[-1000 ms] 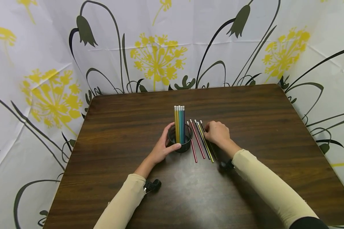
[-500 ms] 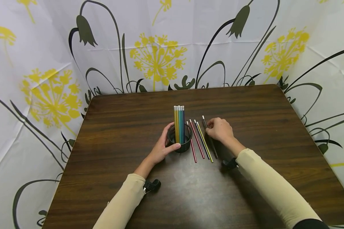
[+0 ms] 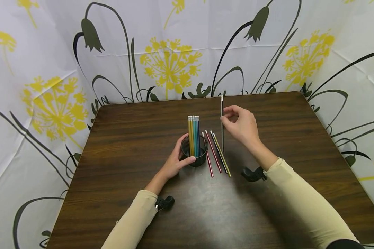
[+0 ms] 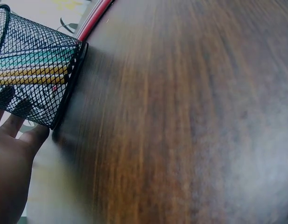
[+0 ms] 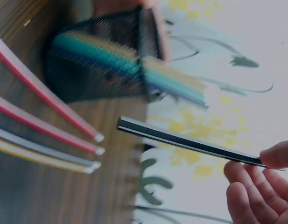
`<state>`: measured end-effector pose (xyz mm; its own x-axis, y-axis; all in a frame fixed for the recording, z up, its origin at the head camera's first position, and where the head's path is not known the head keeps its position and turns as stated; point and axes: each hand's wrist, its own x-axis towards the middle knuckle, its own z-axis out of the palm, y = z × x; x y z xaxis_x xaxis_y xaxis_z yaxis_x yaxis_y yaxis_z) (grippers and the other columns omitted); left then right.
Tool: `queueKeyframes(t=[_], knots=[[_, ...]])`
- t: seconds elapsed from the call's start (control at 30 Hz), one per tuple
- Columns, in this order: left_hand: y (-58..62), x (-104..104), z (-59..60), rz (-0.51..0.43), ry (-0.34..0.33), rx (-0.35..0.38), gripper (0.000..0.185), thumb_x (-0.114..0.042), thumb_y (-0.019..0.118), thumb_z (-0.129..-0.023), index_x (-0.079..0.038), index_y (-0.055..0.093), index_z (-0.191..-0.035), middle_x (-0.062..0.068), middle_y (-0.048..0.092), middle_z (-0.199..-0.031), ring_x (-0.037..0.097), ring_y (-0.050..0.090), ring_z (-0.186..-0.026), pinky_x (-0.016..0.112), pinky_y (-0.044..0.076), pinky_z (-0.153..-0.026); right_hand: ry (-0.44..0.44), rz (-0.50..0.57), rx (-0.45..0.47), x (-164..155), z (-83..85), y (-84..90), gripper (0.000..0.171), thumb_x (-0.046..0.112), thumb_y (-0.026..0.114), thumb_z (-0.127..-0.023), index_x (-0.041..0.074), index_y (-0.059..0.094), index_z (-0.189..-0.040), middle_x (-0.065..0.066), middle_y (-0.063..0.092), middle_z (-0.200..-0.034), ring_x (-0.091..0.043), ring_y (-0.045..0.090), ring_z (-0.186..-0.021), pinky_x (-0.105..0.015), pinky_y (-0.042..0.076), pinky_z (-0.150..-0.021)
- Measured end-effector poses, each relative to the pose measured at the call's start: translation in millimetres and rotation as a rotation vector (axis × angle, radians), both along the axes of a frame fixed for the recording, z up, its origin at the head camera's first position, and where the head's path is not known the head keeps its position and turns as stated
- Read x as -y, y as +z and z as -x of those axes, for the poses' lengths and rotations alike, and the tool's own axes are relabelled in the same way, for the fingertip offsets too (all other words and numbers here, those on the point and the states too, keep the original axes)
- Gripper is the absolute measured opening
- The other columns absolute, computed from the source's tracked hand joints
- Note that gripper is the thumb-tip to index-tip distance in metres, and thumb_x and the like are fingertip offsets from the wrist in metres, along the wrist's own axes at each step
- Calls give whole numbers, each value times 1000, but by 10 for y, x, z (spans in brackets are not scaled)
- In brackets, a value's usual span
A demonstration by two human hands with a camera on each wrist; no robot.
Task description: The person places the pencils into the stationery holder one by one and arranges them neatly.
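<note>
A black mesh pencil cup [image 3: 202, 159] stands upright near the table's middle. My left hand [image 3: 174, 160] grips it from the left, thumb at the front, other fingers around the far side; the left wrist view shows the cup's mesh wall [image 4: 36, 37] beside those fingers. Yellow, teal and dark blue pencils [image 3: 194, 135] stand inside, white erasers up. To the right, my right hand [image 3: 241, 126] pinches a black pencil [image 3: 222, 131] near its eraser end, holding it upright with the unsharpened end down. In the right wrist view this black pencil [image 5: 190, 145] hangs between thumb and fingers.
Two red pencils [image 3: 213, 152], a dark one [image 3: 219, 148] and a yellow one [image 3: 223, 157] lie side by side on the brown wooden table [image 3: 127, 138], right of the cup. A flower-patterned cloth [image 3: 171, 62] hangs behind the table.
My right hand has picked the black pencil up off the table, lifting it and turning it from lying to upright. The left hand and the cup stay in place.
</note>
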<state>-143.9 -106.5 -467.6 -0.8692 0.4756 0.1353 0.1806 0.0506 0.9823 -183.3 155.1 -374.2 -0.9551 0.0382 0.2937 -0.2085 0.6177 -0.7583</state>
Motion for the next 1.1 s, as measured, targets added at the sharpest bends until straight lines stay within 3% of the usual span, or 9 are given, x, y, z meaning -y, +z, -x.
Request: queueKeyframes(t=[0.17, 0.33, 0.57, 0.83, 1.1], knots=[[6, -2, -7, 2, 6, 13, 80, 1, 63, -90, -7, 16, -155, 23, 29, -152, 40, 33, -136, 63, 23, -109, 55, 149, -102, 99, -74, 174, 18, 16, 71, -87, 9, 69, -103, -2, 71, -89, -14, 63, -71, -26, 49, -66], [-24, -1, 2, 12, 16, 11, 80, -3, 65, -91, -8, 17, -154, 22, 30, -152, 40, 34, -135, 63, 24, -109, 150, 246, -180, 223, -161, 213, 16, 10, 73, -87, 6, 67, -100, -4, 69, -90, -14, 65, -70, -23, 52, -65], [20, -10, -7, 4, 9, 0, 80, 4, 62, -90, -5, 15, -154, 23, 29, -152, 41, 34, -135, 63, 24, -109, 250, 178, -109, 351, -228, 8, 15, 10, 71, -88, 10, 64, -101, -1, 69, -92, -12, 67, -70, -30, 55, -62], [13, -13, 3, -16, -2, -2, 80, 6, 61, -90, -5, 15, -154, 24, 30, -152, 41, 34, -135, 63, 24, -109, 280, 120, -52, 423, -281, -207, 16, 10, 72, -87, 10, 64, -101, 0, 68, -89, -12, 67, -67, -32, 53, -57], [15, -20, -2, -10, 1, -3, 79, 9, 59, -90, -4, 15, -154, 23, 29, -153, 40, 33, -136, 64, 23, -108, 283, 74, 0, 465, -306, -352, 14, 11, 72, -87, 11, 63, -98, 1, 68, -87, -10, 66, -67, -31, 54, -61]])
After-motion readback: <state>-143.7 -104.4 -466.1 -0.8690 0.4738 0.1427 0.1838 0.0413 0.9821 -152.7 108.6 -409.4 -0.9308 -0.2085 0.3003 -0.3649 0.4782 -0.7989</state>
